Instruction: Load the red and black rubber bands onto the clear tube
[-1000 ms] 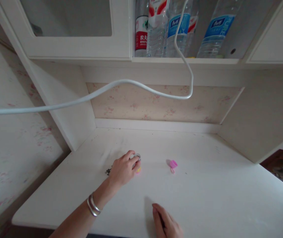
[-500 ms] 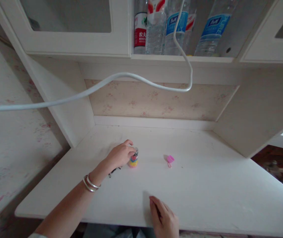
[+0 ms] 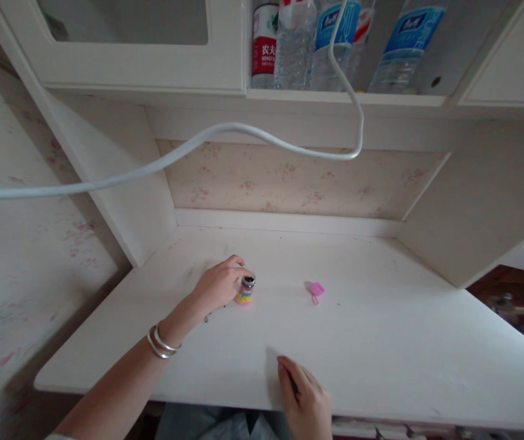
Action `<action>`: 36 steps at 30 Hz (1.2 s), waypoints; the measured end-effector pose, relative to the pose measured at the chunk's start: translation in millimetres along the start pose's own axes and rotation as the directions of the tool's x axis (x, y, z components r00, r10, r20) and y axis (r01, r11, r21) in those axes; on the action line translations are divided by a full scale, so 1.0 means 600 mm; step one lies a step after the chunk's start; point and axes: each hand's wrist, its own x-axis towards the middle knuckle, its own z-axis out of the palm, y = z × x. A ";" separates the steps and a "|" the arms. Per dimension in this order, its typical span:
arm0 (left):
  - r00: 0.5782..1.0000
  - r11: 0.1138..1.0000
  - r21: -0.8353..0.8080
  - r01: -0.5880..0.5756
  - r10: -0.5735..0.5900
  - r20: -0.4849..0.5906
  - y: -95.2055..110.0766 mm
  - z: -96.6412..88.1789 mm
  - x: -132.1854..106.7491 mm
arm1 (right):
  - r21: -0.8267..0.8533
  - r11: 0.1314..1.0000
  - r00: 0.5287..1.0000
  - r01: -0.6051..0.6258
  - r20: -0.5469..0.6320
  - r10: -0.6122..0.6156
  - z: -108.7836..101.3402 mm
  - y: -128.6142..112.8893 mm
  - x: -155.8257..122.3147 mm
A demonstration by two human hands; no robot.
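A small clear jar (image 3: 245,294) with pink, yellow and blue colouring stands on the white desk, its mouth uncovered and something dark showing at the rim. My left hand (image 3: 219,286) reaches in from the left, fingers closed at the jar's rim; the far fingertips are partly hidden. Just below that hand lie small dark items (image 3: 206,318), mostly covered and too small to name. My right hand (image 3: 305,397) rests at the desk's front edge, fingers curled together with nothing visible in them. A pink cap with a loop (image 3: 317,289) lies to the right of the jar.
A thick white cable (image 3: 225,127) crosses in front of the cabinet above the desk (image 3: 403,342). Several plastic bottles (image 3: 335,36) stand on the open shelf. Side panels enclose the desk's back at left and right.
The camera view has tipped down slightly. My left hand has shifted a little at the jar, and the jar's mouth now shows more. My right hand and the pink cap stay put.
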 end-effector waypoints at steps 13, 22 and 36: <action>1.000 0.998 0.060 0.023 -0.024 0.011 0.002 -0.002 -0.003 | 0.000 1.000 0.999 -0.030 0.043 0.030 0.001 -0.002 -0.001; 0.998 0.998 0.053 0.020 -0.017 -0.055 -0.003 -0.003 -0.012 | 0.027 0.982 0.974 -0.186 0.134 0.180 -0.003 -0.010 0.000; 0.893 0.887 -0.302 0.348 -0.412 -0.181 -0.077 0.095 -0.198 | -0.080 0.987 0.926 -0.141 0.343 0.160 0.028 -0.081 0.088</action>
